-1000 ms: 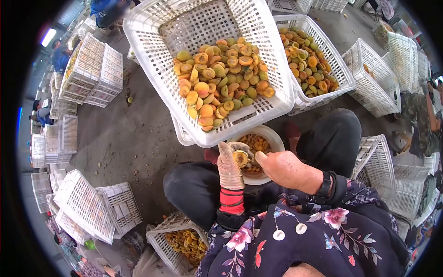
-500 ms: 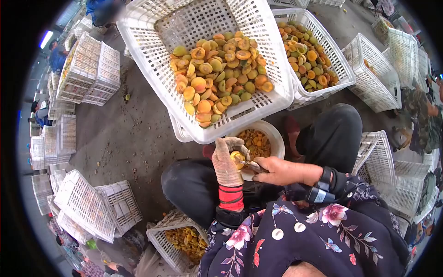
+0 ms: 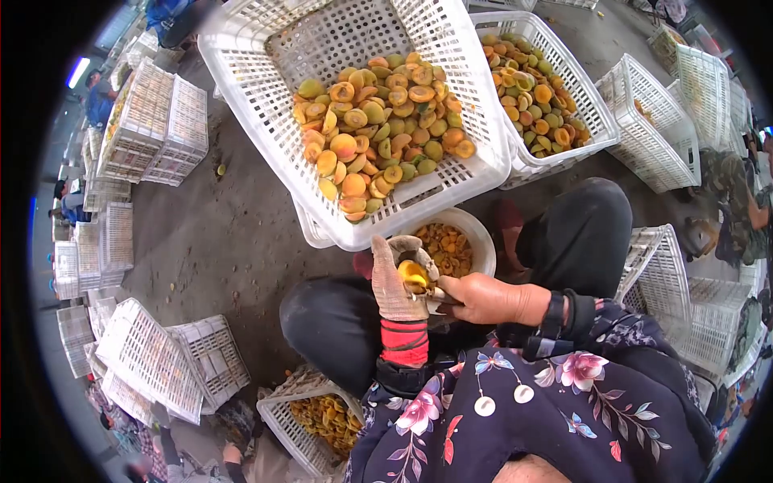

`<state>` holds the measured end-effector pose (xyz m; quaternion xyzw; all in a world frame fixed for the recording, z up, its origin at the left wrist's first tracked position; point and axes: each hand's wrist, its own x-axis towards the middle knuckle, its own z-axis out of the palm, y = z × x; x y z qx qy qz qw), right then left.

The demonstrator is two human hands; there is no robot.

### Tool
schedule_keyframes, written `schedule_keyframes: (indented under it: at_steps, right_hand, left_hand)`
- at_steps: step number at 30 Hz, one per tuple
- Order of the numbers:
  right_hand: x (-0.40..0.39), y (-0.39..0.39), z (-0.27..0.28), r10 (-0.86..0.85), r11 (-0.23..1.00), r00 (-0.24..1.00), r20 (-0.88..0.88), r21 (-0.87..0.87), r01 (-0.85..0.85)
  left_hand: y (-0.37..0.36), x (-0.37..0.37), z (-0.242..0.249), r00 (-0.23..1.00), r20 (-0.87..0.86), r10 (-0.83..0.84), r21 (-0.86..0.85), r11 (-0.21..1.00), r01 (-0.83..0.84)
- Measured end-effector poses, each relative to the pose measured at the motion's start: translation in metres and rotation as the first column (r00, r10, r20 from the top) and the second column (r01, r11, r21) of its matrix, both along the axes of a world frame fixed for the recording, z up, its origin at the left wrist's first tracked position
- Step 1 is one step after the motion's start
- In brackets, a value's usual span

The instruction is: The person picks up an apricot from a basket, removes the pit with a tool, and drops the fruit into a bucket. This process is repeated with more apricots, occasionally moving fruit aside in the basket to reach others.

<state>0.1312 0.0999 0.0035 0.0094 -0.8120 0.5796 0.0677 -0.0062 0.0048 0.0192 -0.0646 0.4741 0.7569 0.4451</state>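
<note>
My left hand point(image 3: 398, 288), in a soiled work glove with a red band at the wrist, is closed around an apricot point(image 3: 414, 274) with yellow flesh showing. My bare right hand point(image 3: 493, 299) is closed on a small pitting tool point(image 3: 438, 296), mostly hidden by the fingers, its tip at the fruit. Just beyond both hands stands a white bucket point(image 3: 486, 248) of small orange-brown pieces, perhaps pits. A large white crate point(image 3: 354, 233) full of halved apricots point(image 3: 378, 121) is tilted towards me above the bucket.
A second crate point(image 3: 600, 143) of apricot halves stands at the right. By my left knee is a crate point(image 3: 282, 419) holding yellow-orange fruit pieces. Stacked crates point(image 3: 153, 121) line the left, more point(image 3: 652, 133) the right. Other people point(image 3: 729, 201) are around the edges.
My right hand has shifted slightly left and turned around the tool, so less of it shows. The apricot has turned in my left hand, showing more bright yellow flesh.
</note>
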Motion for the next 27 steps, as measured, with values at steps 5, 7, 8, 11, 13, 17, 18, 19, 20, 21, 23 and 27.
schedule_keyframes:
  at_steps: [5,7,8,11,13,17,18,19,20,21,23,27]
  right_hand:
    - [0.014,0.0,0.007,-0.03,0.906,0.981,0.191,0.42,-0.055]
    - [0.016,0.006,0.01,-0.108,0.859,0.944,0.312,0.507,-0.07]
    - [0.019,0.013,0.0,-0.157,0.841,0.903,0.4,0.534,-0.09]
    - [0.015,0.023,0.014,-0.229,0.802,0.881,0.414,0.593,-0.07]
    - [-0.002,0.018,0.029,-0.341,0.844,0.93,0.135,0.48,0.24]
    - [-0.032,0.019,0.031,-0.384,0.877,0.915,0.127,0.361,0.318]
    - [-0.037,0.024,0.029,-0.352,0.887,0.929,0.112,0.358,0.293]
    - [-0.042,0.029,0.027,-0.318,0.897,0.943,0.099,0.355,0.265]
    - [-0.042,0.037,0.029,-0.431,0.847,0.901,0.055,0.368,0.383]
    - [-0.044,0.058,0.029,-0.451,0.804,0.886,-0.107,0.383,0.455]
    - [-0.038,0.114,0.054,-0.713,0.577,0.696,0.084,0.635,0.514]
    - [-0.051,0.178,0.059,-0.683,0.314,0.716,-0.144,0.827,0.466]
  left_hand:
    - [0.0,-0.013,-0.012,0.966,0.094,0.239,-0.005,0.971,-0.24]
    - [0.0,-0.012,-0.007,0.942,0.015,0.336,-0.023,0.942,-0.336]
    - [0.0,-0.011,-0.008,0.941,0.015,0.338,-0.019,0.941,-0.338]
    - [-0.004,-0.01,-0.016,0.962,-0.155,0.223,0.002,0.974,-0.226]
    - [0.0,-0.004,-0.027,0.966,-0.188,0.179,-0.021,0.982,-0.186]
    - [-0.002,0.003,-0.046,0.966,-0.245,-0.081,-0.048,0.996,0.071]
    - [-0.001,0.003,-0.045,0.954,-0.288,-0.086,-0.037,0.996,0.078]
    - [0.001,0.003,-0.044,0.954,-0.29,-0.082,-0.035,0.997,0.075]
    - [0.002,0.003,-0.044,0.979,-0.197,-0.046,-0.006,0.999,0.045]
    - [0.003,0.003,-0.039,0.995,-0.1,-0.01,0.019,1.0,0.012]
    - [0.001,0.002,-0.022,0.991,-0.129,-0.015,-0.026,1.0,0.012]
    - [0.001,0.002,-0.021,0.992,-0.125,-0.01,-0.072,0.997,0.001]
